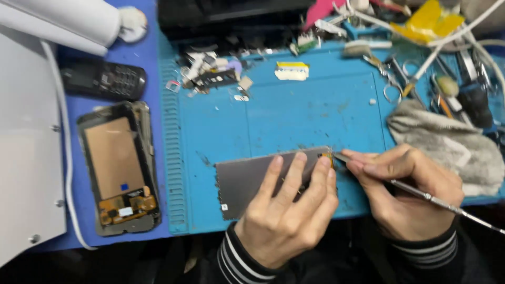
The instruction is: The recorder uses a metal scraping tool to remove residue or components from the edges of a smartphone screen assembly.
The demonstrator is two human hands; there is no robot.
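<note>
on the blue mat [294,115], the left hand [286,210] presses flat on a grey panel [244,179]; the right hand [405,197] pinches a metal tool [447,204] at the panel's orange connector [327,156], apparently mid-job. an opened phone [120,168] lies well apart.

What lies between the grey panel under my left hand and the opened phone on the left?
Only bare blue mat between the grey panel and opened phone, in the head view.
</note>
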